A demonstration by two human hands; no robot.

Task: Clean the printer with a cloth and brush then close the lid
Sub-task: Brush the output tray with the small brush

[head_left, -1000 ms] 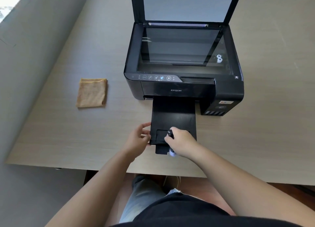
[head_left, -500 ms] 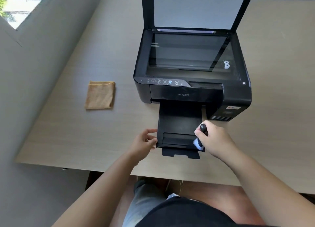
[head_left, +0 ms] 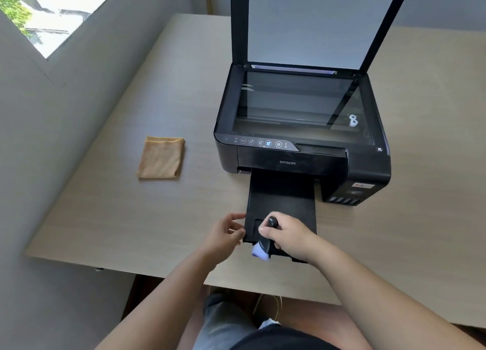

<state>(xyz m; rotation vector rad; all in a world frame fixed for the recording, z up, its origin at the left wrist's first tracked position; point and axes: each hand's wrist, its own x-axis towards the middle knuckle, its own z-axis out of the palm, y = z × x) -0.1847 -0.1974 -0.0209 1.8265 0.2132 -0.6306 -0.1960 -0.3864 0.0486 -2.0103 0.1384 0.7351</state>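
pale worktop (head_left: 131, 218): our right hand (head_left: 292, 238) grips the brush (head_left: 265, 240), sweeping the tray (head_left: 282, 199); left hand (head_left: 226, 234) pinches its edge; lid (head_left: 302, 20) comes later.

I saw a pale wood-grain rectangular table (head_left: 110, 218) carrying two things: a black flatbed printer (head_left: 302, 155) with its lid raised upright, and, well apart to its left, a folded square orange-tan cloth (head_left: 161, 158) lying flat on the tabletop.

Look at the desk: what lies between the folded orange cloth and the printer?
Nothing: in the head view, only bare table separates the cloth from the printer; both hands work farther forward, at the tray.
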